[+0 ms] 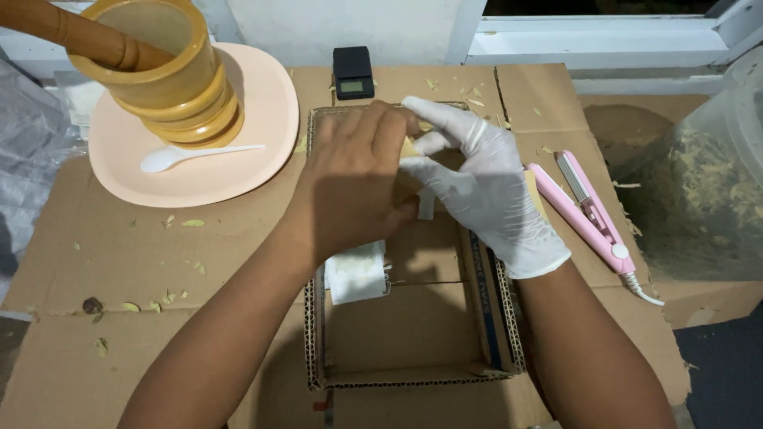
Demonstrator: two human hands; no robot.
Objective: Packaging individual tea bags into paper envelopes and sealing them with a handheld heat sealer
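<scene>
My bare left hand and my right hand, in a white glove, meet over the far end of a shallow cardboard box. Between their fingertips they pinch a small pale yellowish sachet, mostly hidden by the fingers. A white tea-bag-like pouch lies in the box under my left wrist. A white strip shows below the hands.
A wooden mortar with pestle stands on a peach plate beside a white plastic spoon. A small black scale sits at the back. A pink heat sealer lies right. A clear bag of dried leaves is far right.
</scene>
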